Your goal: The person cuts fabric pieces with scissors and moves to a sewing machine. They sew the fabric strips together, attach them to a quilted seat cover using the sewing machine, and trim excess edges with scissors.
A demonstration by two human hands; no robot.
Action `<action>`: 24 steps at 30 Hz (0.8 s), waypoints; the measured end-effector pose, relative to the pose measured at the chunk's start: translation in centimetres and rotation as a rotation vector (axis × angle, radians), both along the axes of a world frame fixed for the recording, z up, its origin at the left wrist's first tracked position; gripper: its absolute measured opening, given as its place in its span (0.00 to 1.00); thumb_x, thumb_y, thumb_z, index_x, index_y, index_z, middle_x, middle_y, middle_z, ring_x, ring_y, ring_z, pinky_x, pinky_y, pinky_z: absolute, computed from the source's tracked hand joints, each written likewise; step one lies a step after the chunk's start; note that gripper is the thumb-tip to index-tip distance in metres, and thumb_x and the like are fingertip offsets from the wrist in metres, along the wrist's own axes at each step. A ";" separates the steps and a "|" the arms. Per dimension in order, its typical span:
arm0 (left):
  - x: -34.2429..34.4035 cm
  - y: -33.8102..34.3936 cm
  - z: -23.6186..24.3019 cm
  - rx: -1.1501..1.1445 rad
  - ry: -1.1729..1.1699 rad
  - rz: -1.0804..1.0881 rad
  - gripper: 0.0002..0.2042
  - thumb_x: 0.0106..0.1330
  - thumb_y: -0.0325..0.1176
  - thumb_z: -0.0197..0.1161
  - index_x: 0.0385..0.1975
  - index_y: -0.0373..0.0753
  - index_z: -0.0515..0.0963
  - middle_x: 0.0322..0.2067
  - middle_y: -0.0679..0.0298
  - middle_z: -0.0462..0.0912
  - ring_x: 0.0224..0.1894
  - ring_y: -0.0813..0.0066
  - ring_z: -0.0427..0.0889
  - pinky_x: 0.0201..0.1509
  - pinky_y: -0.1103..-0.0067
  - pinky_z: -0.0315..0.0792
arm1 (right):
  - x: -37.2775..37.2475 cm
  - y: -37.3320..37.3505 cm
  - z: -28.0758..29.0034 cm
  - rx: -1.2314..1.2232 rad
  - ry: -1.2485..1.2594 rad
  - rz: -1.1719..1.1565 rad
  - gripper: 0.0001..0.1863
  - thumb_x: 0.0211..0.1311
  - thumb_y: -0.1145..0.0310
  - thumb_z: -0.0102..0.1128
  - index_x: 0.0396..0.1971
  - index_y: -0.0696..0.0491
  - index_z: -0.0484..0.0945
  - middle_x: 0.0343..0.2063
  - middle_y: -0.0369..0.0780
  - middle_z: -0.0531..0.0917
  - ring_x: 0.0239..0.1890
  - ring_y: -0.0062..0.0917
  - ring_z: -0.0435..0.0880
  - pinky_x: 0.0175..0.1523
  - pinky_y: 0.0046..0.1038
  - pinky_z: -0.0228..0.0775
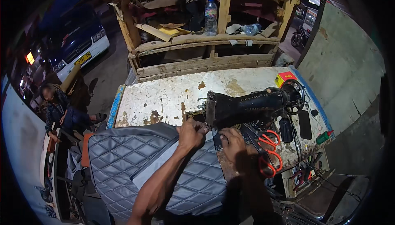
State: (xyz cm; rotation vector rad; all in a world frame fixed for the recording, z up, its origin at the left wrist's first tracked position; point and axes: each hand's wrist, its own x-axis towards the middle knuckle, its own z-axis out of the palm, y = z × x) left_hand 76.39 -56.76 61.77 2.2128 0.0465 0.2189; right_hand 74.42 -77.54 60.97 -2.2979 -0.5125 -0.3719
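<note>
A black sewing machine (247, 106) stands on the worn white table (156, 89). Grey quilted upholstery material (115, 159), with a lighter plain strip (144, 171) across it, lies at its needle end. My left hand (191, 134) has fingers pinched just left of the presser foot; what they grip is too small to make out. Just right of the needle, my right hand (232, 143) curls its fingers at the material's edge, and what is under them is hidden. Two pairs of orange-handled scissors (271, 153) lie beside my right hand.
A wooden shelf (177, 38) behind holds bottles (210, 17) and scraps. A yellow-red box (284, 77), a green tube (325, 136) and a tool drawer (304, 177) are at right. A seated person (61, 114) is at left, with a parked vehicle (82, 44) beyond.
</note>
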 end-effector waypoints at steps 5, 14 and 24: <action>-4.7 1.5 1.9 0.211 -0.255 -0.319 0.03 0.58 0.34 0.74 0.31 0.50 0.90 0.33 0.73 0.79 0.51 0.69 0.75 0.61 0.57 0.50 | 0.2 0.0 0.3 0.068 0.005 0.036 0.11 0.63 0.75 0.60 0.44 0.57 0.85 0.46 0.45 0.84 0.52 0.44 0.81 0.60 0.41 0.71; -9.9 -5.3 3.1 0.101 -0.208 -0.435 0.06 0.66 0.36 0.70 0.37 0.43 0.87 0.34 0.65 0.86 0.43 0.67 0.83 0.62 0.64 0.57 | -0.4 0.0 2.4 0.301 0.338 0.058 0.14 0.72 0.61 0.64 0.40 0.59 0.86 0.37 0.45 0.86 0.41 0.36 0.86 0.47 0.34 0.76; -2.4 3.2 6.5 -1.525 0.005 0.291 0.07 0.75 0.26 0.53 0.32 0.34 0.69 0.50 0.45 0.76 0.51 0.59 0.81 0.53 0.67 0.82 | -0.3 -1.2 1.5 0.329 0.300 0.064 0.16 0.76 0.58 0.59 0.41 0.57 0.86 0.34 0.45 0.85 0.38 0.36 0.85 0.44 0.34 0.74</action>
